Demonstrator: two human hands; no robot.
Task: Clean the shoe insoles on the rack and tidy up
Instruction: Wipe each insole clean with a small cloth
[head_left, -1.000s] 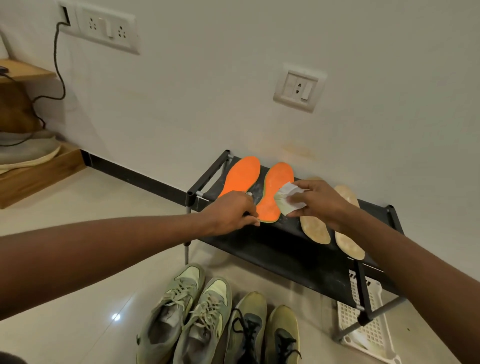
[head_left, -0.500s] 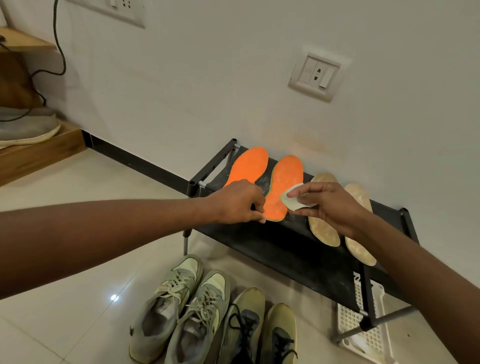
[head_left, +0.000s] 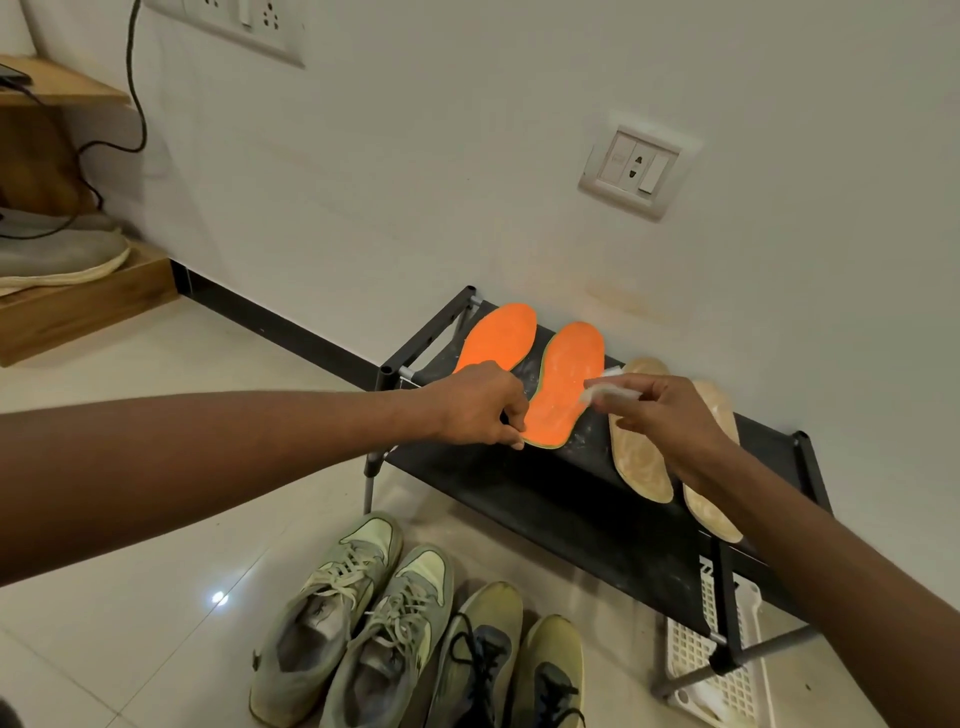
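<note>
Now the left hand (head_left: 480, 402) has its fingers curled down on the heel end of one orange insole (head_left: 563, 384), pinning it to the black rack (head_left: 519, 493). The right hand (head_left: 670, 415) is lifted a little above the rack and pinches a small white wipe (head_left: 605, 389) in its fingertips, just beside that same insole.

Four insoles lie on top of the rack. The other orange insole (head_left: 501, 332) is to the left, partly under the left hand. Two tan insoles (head_left: 639, 462) lie to the right, partly hidden by the right arm.

These insoles look thin, light and bendy, so one would likely slide or curl up when rubbed. Holding the heel end flat, like the left hand does, seems a good way to keep it from moving. To pick one up, the edge near the heel looks easiest to pinch. The wipe looks soft and floppy, so it needs a firm pinch.

Four shoes (head_left: 363, 623) sit on the floor in front of the rack.
</note>
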